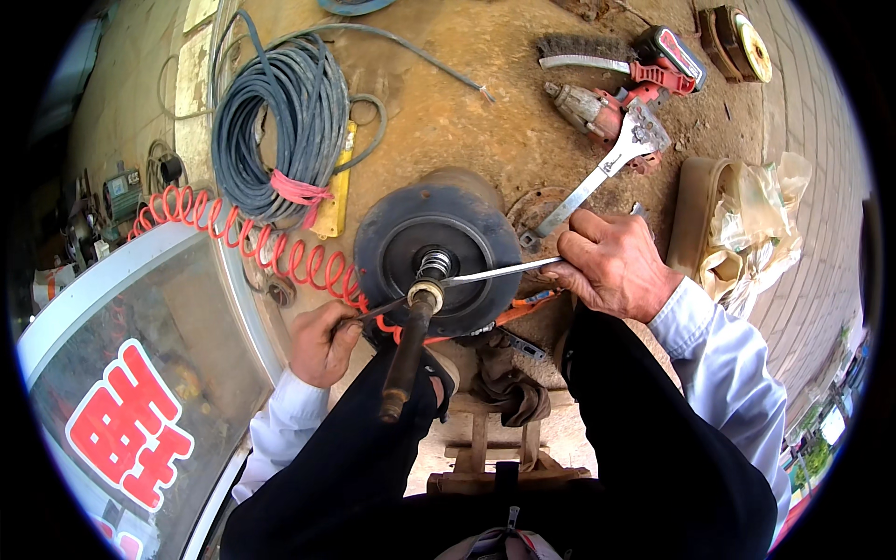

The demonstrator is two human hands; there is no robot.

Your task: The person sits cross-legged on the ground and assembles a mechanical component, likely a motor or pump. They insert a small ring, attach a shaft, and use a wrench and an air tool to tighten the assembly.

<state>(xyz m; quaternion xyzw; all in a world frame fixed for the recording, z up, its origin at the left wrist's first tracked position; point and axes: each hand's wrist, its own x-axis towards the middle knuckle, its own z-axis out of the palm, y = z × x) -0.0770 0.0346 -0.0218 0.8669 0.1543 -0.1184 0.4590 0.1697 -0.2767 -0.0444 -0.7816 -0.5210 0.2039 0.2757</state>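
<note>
Between my knees stands a round black motor or pump body (378, 247). A dark shaft (408, 355) rises from its middle towards me, with a coil spring (434, 263) and a brass-coloured ring (427, 291) around it. My right hand (618, 264) is closed round a slim silver metal bar (504, 272), whose far end meets the right side of the ring. On the other side my left hand (320, 343) pinches a thin dark rod (383, 307), its tip at the ring's left edge. Both tools' exact kinds cannot be made out.
A coiled grey cable (280, 121) and a red spiral air hose (271, 245) lie left. Beyond my right hand are a silver wrench-like tool (597, 177), a red cordless power tool (607, 119) and a wire brush (583, 54). A glass-panelled frame (140, 308) stands left.
</note>
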